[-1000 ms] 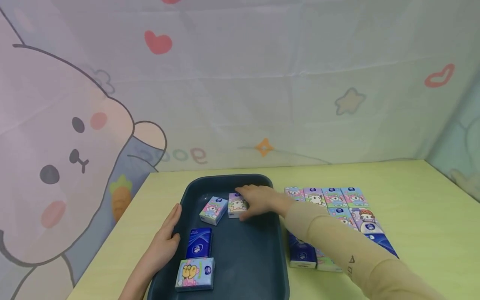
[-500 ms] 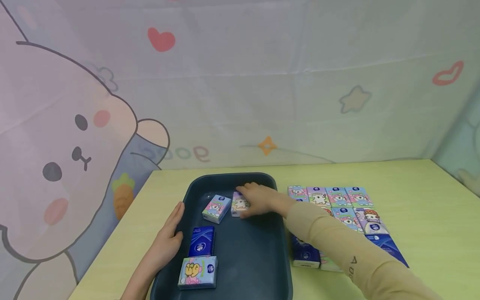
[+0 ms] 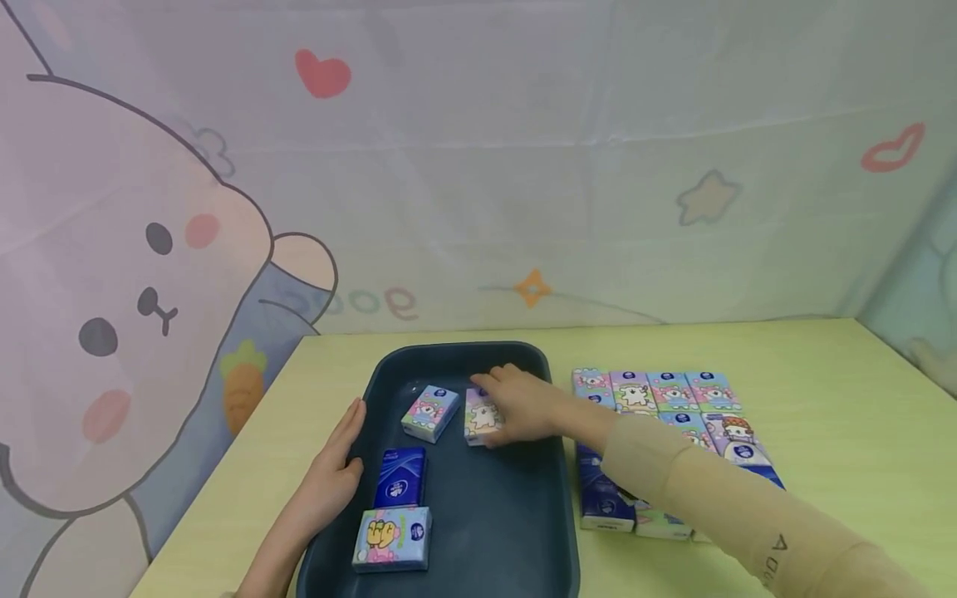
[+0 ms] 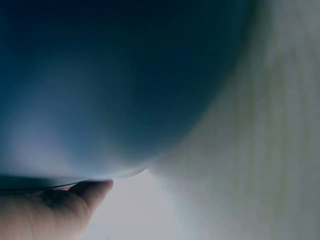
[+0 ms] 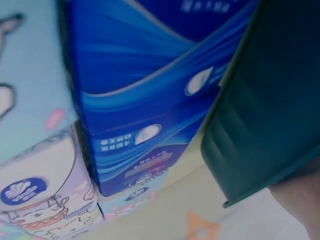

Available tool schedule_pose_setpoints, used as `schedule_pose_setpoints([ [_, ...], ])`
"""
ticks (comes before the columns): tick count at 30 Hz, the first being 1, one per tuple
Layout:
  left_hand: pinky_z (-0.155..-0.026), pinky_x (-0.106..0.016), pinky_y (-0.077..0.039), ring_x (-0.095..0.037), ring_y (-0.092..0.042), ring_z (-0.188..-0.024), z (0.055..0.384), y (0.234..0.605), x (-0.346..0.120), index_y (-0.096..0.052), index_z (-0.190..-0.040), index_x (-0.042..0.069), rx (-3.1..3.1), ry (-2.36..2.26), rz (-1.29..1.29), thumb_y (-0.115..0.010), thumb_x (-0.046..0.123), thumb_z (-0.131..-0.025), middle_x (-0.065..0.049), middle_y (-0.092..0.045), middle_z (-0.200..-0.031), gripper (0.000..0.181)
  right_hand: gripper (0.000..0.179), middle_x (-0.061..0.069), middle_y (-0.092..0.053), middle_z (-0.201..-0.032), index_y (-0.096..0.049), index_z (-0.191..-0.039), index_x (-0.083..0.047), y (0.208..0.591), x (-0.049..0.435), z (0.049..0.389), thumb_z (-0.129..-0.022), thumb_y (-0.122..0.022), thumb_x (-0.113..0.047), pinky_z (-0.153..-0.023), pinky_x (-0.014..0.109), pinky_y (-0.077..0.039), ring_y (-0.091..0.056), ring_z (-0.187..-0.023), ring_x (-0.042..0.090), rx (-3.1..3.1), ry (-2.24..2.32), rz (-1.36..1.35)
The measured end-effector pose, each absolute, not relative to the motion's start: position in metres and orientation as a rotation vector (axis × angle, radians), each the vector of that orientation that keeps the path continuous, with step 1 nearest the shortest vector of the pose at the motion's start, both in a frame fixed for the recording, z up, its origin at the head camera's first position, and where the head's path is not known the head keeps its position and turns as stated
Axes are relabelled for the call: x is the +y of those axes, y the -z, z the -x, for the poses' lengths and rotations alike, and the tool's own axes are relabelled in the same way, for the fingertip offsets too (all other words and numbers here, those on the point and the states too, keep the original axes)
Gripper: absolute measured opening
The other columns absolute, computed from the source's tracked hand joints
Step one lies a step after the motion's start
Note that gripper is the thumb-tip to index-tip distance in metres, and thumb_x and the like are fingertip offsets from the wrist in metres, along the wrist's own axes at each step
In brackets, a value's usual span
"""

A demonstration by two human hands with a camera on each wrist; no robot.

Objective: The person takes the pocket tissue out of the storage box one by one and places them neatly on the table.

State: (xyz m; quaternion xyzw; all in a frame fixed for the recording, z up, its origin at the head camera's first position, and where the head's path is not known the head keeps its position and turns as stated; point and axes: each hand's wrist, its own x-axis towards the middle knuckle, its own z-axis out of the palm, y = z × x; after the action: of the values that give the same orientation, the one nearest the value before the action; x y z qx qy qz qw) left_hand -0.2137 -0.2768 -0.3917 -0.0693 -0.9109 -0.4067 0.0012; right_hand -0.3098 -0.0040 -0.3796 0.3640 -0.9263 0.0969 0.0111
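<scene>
In the head view, my right hand (image 3: 527,407) grips a purple-and-white tissue pack (image 3: 481,417) inside the dark tray (image 3: 501,523), near its far right corner. The fingers lie over the pack's far end and the thumb at its near end. My left hand (image 3: 334,477) rests along the tray's left rim with its fingers extended. Also in the tray are a light-blue tissue pack (image 3: 430,413) set at an angle, a dark blue pack (image 3: 400,477) and a pack with yellow figures (image 3: 392,540). The left wrist view shows the tray wall (image 4: 100,90) and part of my left hand (image 4: 55,212).
Right of the tray, several tissue packs (image 3: 673,392) lie in tight rows on the yellow table (image 3: 822,415), partly hidden by my right forearm. In the right wrist view, blue packs (image 5: 140,75) lie beside the tray's outer wall (image 5: 270,110). A printed cloth (image 3: 478,208) hangs behind.
My right hand has drawn the purple-and-white pack slightly nearer and rightward, widening its gap from the light-blue pack. The left hand stays at the rim. The head view has shifted a little.
</scene>
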Motion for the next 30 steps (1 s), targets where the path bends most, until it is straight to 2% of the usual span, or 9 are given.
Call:
schedule_pose_setpoints([
  [7,-0.116,-0.064,-0.006,-0.042,0.002,-0.149,0.214,0.393,-0.277,-0.009,-0.154,0.004,-2.857,1.275,0.227,-0.033,-0.009,-0.091,-0.017,0.002,-0.163,0.069,0.090,0.014,-0.056,-0.131,-0.039,-0.144,-0.002,0.370,0.010,0.289,-0.074,-0.078,-0.042,-0.099,0.041,-0.046,-0.050,-0.113,0.025,-2.802,-0.459,-1.145],
  [15,-0.116,-0.064,-0.006,-0.041,0.002,-0.149,0.215,0.391,-0.276,-0.009,-0.154,0.005,-2.863,1.284,0.229,-0.033,-0.009,-0.092,-0.017,0.002,-0.163,0.069,0.093,0.009,-0.056,-0.132,-0.036,-0.147,-0.010,0.361,0.029,0.266,-0.072,-0.078,-0.045,-0.086,0.035,-0.051,-0.051,-0.106,0.019,-2.787,-0.589,-1.025],
  [22,-0.116,-0.063,-0.006,-0.041,0.002,-0.149,0.215,0.393,-0.276,-0.009,-0.154,0.005,-2.857,1.291,0.235,-0.033,-0.009,-0.092,-0.017,0.002,-0.163,0.069,0.096,0.005,-0.058,-0.128,-0.034,-0.148,-0.013,0.355,0.046,0.242,-0.070,-0.080,-0.045,-0.088,0.036,-0.051,-0.052,-0.104,0.015,-2.759,-0.668,-0.989],
  [26,-0.116,-0.064,-0.006,-0.042,0.002,-0.149,0.215,0.393,-0.277,-0.009,-0.154,0.005,-2.850,1.293,0.233,-0.034,-0.009,-0.092,-0.017,0.001,-0.163,0.069,0.097,0.002,-0.057,-0.128,-0.034,-0.148,-0.014,0.353,0.057,0.226,-0.070,-0.081,-0.045,-0.096,0.041,-0.049,-0.053,-0.108,0.014,-2.742,-0.703,-0.971],
  [29,-0.116,-0.064,-0.006,-0.041,0.002,-0.149,0.216,0.393,-0.277,-0.009,-0.155,0.006,-2.857,1.293,0.229,-0.034,-0.008,-0.092,-0.017,0.002,-0.163,0.069,0.097,0.000,-0.056,-0.130,-0.034,-0.148,-0.016,0.354,0.067,0.215,-0.069,-0.081,-0.046,-0.107,0.046,-0.043,-0.053,-0.117,0.016,-2.732,-0.721,-0.944],
  [30,-0.116,-0.064,-0.006,-0.041,0.002,-0.149,0.216,0.393,-0.277,-0.009,-0.155,0.006,-2.859,1.290,0.227,-0.033,-0.008,-0.092,-0.016,0.002,-0.163,0.069,0.096,-0.002,-0.056,-0.129,-0.034,-0.148,-0.017,0.355,0.071,0.212,-0.069,-0.081,-0.045,-0.104,0.044,-0.045,-0.054,-0.117,0.015,-2.732,-0.734,-0.932],
])
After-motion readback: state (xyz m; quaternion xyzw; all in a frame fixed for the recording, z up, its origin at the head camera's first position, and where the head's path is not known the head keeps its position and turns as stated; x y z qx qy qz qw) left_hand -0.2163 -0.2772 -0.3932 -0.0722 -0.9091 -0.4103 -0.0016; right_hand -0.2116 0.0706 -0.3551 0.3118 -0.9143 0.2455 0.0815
